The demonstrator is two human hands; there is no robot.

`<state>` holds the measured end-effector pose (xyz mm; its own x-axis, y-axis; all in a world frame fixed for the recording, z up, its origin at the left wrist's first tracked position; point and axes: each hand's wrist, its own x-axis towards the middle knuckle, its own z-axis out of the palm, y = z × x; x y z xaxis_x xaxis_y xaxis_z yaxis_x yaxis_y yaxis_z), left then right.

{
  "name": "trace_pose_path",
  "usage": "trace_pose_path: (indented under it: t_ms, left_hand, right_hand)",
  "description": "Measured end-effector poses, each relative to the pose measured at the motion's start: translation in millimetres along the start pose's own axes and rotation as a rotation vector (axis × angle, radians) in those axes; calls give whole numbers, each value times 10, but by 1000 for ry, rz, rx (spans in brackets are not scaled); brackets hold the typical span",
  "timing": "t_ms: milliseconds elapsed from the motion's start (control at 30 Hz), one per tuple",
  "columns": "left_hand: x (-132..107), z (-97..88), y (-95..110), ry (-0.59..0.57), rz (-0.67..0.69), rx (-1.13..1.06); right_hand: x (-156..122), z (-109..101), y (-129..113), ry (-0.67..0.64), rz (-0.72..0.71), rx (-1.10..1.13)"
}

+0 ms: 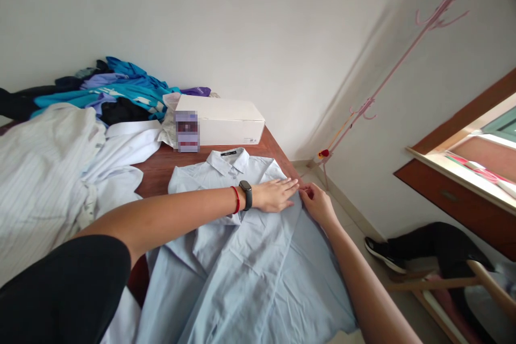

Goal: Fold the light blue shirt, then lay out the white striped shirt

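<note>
A light blue shirt [245, 258] lies spread on the brown table [161, 169], collar toward the wall. My left hand [276, 194] rests flat on the shirt near its right shoulder, fingers stretched out; the wrist wears a black band and a red string. My right hand [316, 201] is at the shirt's right edge by the table corner, fingers curled and pinching the fabric there.
A white box [226, 121] stands at the back of the table. White and striped garments [44, 172] are heaped on the left, blue and dark clothes [108, 91] behind them. Another person's leg and black shoe [387, 255] rest on a wooden chair at the right.
</note>
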<state>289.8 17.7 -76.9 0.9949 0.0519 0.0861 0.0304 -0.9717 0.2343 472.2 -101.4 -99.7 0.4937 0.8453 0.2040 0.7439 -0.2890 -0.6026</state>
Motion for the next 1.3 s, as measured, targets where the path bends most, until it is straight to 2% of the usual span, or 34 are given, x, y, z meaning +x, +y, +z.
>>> trace_pose_path:
  t_ms: [133,267,367,600,767,933,1133,1300]
  left_hand:
    - [-45,38,-3,-67,-57,-54]
    - [76,15,-102,-89,-179,-61]
    - [172,-12,-224,-103,-189,-44]
    - [326,-10,-534,-62,-354,9]
    - [413,-14,-638,-42,-452,-18]
    - [448,-33,-659,-24,-519,-22]
    - [473,-95,-648,15,-729,2]
    - [503,-265,-420,-8,-893,72]
  right_hand:
    - [-9,2,-8,-8,4,-7]
    - [-5,7,9,2,-11,-2]
    - [-5,11,25,8,-19,1]
    - [-21,17,15,6,-22,-6]
    - [-30,21,13,1,-30,-30]
    - [-47,10,-12,-2,-45,-107]
    - [-67,-24,-70,-29,-1,-190]
    - [-71,-31,-52,17,-70,-213]
